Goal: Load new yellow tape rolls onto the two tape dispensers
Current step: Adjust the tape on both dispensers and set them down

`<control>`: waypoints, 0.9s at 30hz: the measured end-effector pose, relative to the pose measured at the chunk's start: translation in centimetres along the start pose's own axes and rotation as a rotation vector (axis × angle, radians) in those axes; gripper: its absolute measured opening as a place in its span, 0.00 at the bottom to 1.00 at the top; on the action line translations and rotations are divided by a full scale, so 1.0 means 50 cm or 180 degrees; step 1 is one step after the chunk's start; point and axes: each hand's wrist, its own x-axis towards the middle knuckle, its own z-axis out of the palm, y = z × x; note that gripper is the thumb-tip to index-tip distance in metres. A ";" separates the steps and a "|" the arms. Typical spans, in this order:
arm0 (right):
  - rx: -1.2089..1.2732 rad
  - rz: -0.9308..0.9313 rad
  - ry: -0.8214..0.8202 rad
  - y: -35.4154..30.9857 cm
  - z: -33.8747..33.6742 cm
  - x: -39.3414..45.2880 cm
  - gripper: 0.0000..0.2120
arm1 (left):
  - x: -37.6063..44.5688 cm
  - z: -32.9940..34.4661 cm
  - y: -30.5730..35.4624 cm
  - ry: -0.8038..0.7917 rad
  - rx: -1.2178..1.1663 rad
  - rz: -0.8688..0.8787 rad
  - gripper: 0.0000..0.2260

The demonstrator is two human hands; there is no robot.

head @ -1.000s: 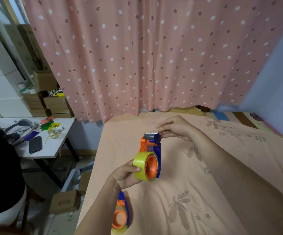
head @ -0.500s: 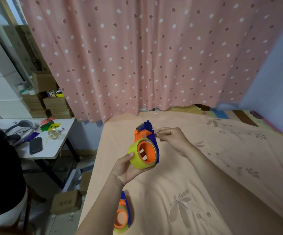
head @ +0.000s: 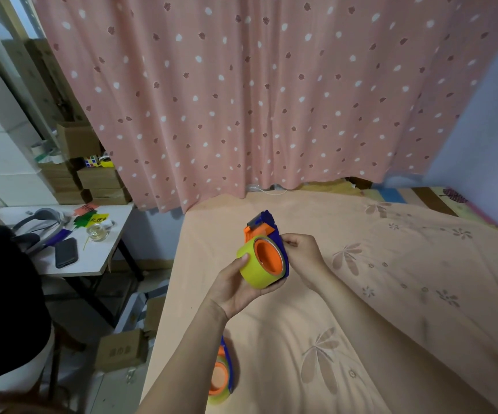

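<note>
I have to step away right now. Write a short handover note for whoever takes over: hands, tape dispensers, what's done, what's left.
Left hand grips the yellow tape roll, seated on the held dispenser.
Right hand pinches that dispenser's blue side by the roll.
Second dispenser lies on the bed sheet near the left forearm, yellow roll already on it.
Left: whether the tape end is threaded to the cutter cannot be seen; check, then set it down.

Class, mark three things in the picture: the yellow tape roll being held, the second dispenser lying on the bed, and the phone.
yellow tape roll (head: 253, 271), head view, outer yellow band.
second dispenser (head: 220, 376), head view, orange hub.
phone (head: 66, 252), head view, dark face.
</note>
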 end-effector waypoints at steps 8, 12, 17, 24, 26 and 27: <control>0.0882 0.0858 -0.0871 0.030 -0.015 -0.018 0.12 | 0.000 -0.018 -0.006 0.0226 0.0659 -0.0322 0.27; 0.0450 0.1028 -0.0666 0.097 -0.007 -0.057 0.13 | -0.003 -0.046 -0.039 0.0605 0.1236 -0.0813 0.34; 0.0305 0.1591 -0.0196 0.184 0.005 -0.103 0.11 | -0.005 -0.098 -0.094 0.1064 0.2116 -0.1574 0.24; 0.0501 0.2458 0.0016 0.315 0.053 -0.174 0.14 | -0.036 -0.194 -0.152 0.1156 0.2741 -0.2390 0.22; 0.0574 0.2595 -0.0099 0.351 0.069 -0.184 0.15 | -0.044 -0.225 -0.165 0.1208 0.2834 -0.2559 0.24; 0.0643 0.2644 -0.0138 0.367 0.076 -0.188 0.15 | -0.046 -0.242 -0.170 0.1258 0.2834 -0.2593 0.25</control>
